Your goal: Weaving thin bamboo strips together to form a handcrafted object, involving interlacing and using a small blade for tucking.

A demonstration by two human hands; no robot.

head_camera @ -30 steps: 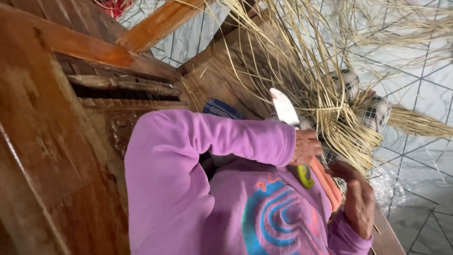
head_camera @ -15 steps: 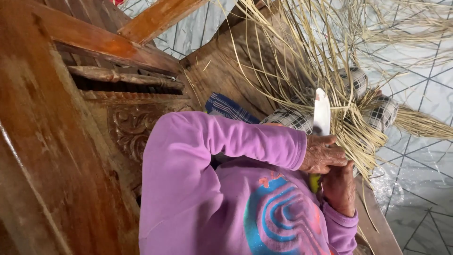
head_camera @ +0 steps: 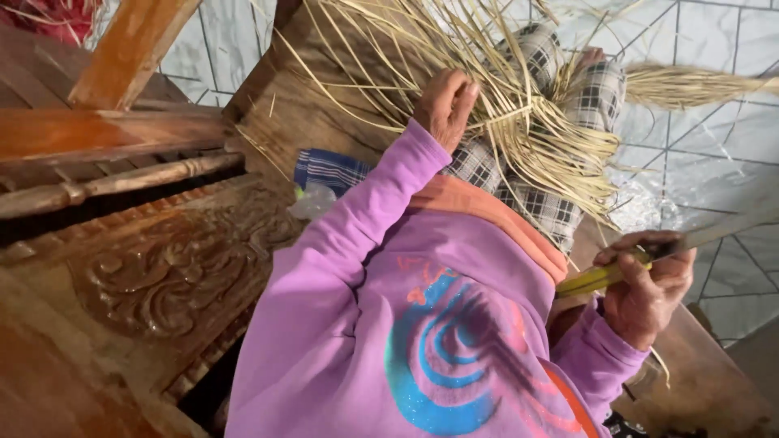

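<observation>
straw strands [head_camera: 527, 122] are pressed against the lap by the left hand [head_camera: 445, 104], fingers curled loosely; a yellow-handled knife [head_camera: 649, 255] is gripped tightly in the right hand [head_camera: 645, 288], blade kept aside.

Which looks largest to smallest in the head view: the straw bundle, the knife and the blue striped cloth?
1. straw bundle, gripped by the left hand.
2. knife, in the right hand: long but thin.
3. blue striped cloth: partly hidden by the sleeve, so unsure against the knife.
</observation>
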